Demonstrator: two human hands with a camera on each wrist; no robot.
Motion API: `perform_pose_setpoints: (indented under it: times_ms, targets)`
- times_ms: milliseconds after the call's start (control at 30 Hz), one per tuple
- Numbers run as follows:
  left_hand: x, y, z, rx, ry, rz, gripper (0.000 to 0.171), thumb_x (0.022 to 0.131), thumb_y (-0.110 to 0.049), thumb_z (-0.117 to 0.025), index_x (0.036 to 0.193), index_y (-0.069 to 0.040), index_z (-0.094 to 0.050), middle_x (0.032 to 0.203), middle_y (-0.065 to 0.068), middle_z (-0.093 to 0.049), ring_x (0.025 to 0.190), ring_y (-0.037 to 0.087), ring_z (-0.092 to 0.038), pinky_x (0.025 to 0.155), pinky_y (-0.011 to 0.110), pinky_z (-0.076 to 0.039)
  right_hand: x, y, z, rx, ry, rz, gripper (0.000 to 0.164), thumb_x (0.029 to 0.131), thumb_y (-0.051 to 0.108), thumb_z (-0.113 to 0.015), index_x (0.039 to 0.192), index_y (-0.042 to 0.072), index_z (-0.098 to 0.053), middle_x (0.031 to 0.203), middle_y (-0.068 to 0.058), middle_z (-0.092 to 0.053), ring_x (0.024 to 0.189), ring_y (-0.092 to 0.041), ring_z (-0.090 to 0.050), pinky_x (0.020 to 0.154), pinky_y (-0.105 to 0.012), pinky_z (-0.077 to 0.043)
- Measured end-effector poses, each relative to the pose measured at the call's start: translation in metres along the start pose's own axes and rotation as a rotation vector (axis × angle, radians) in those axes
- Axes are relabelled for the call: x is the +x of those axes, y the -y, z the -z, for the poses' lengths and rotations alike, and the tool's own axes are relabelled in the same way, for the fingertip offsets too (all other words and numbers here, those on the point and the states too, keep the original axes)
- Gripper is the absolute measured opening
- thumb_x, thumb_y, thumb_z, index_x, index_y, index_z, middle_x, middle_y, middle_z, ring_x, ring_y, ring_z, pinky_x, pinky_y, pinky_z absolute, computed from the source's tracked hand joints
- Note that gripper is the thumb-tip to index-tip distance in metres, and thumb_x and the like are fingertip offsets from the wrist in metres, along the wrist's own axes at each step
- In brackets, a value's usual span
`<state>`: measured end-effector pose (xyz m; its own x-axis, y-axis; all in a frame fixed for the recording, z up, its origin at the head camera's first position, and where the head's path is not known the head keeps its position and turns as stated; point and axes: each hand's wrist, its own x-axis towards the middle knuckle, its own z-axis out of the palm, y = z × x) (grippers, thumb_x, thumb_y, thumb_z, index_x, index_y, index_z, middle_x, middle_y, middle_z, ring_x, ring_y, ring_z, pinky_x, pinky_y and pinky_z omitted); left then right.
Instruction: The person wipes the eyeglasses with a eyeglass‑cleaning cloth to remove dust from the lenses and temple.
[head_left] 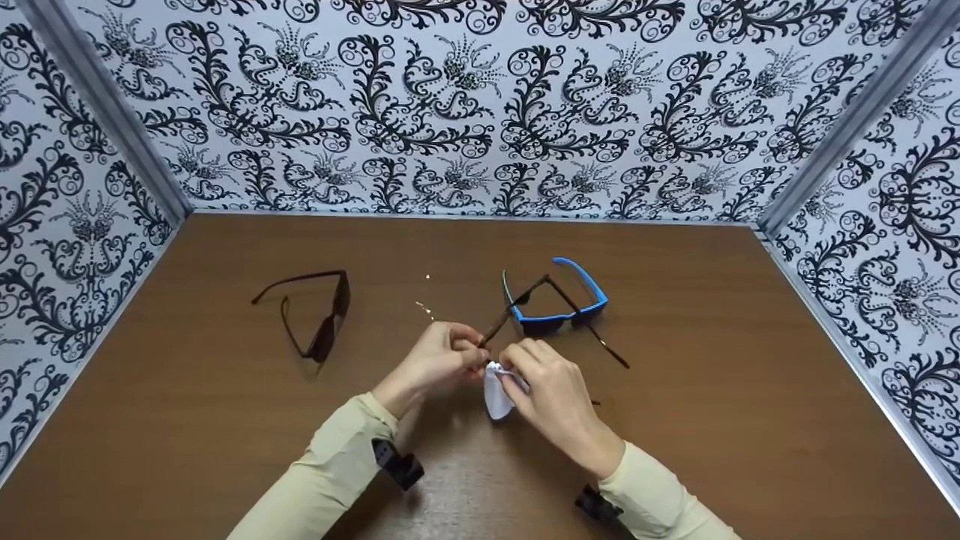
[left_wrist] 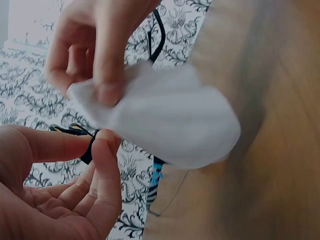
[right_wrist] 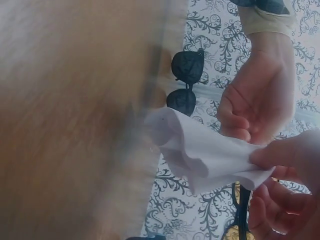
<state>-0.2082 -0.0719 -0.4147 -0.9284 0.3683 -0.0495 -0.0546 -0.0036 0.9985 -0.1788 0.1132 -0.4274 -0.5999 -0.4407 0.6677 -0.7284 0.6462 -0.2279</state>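
My left hand [head_left: 442, 352] pinches a dark-framed pair of glasses [head_left: 496, 328] between thumb and fingers, near the middle of the table. In the left wrist view, a black piece of that frame [left_wrist: 88, 153] shows at the fingertips. My right hand [head_left: 551, 382] grips a white cloth [head_left: 496, 394] close beside it; in the right wrist view the cloth [right_wrist: 205, 155] hangs loosely folded from thumb and fingers. Below the cloth there, a dark temple [right_wrist: 243, 210] appears. Fingers and cloth hide much of the held glasses.
Blue-framed sunglasses [head_left: 600, 296] lie just beyond my hands, overlapped by the dark glasses in the head view. Black sunglasses [head_left: 322, 341] with unfolded temples lie to the left. Thin shiny bits [head_left: 425, 308] show beyond my left hand. Patterned walls [head_left: 465, 112] enclose the brown table [head_left: 187, 375].
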Motion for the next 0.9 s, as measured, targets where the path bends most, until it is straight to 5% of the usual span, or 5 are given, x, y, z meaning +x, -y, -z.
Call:
perform_pose_setpoints:
  times_ms: [300,600,900]
  targets:
    - [0.002,0.003,-0.008,-0.002,-0.032,0.000,0.018,0.081,0.009,-0.055,0.098,0.016,-0.058,0.067,0.002,-0.063,0.054,0.007,-0.057,0.056,0.020,-0.049,0.001,-0.001,-0.006,0.047,-0.066,0.002,0.023,0.074,-0.001,-0.078,0.089,0.011,-0.064,0.086,0.003,-0.060,0.076,-0.012,-0.057,0.058,-0.030,-0.051]
    - [-0.001,0.001,0.000,0.051,-0.103,-0.004,0.018,0.082,0.008,-0.057,0.098,0.017,-0.059,0.080,0.019,-0.069,0.059,0.015,-0.066,0.063,0.035,-0.058,-0.004,-0.009,0.012,0.076,0.112,-0.024,0.025,0.075,-0.001,-0.077,0.082,0.012,-0.057,0.075,0.003,-0.055,0.067,-0.010,-0.053,0.054,-0.025,-0.047]
    - [-0.010,-0.006,0.023,0.076,-0.132,0.066,0.018,0.084,0.013,-0.059,0.101,0.018,-0.058,0.080,0.019,-0.069,0.063,0.018,-0.067,0.069,0.039,-0.058,-0.018,-0.031,0.035,0.083,0.168,-0.046,0.027,0.071,-0.007,-0.077,0.080,0.010,-0.057,0.075,0.002,-0.055,0.067,-0.010,-0.055,0.056,-0.025,-0.048]
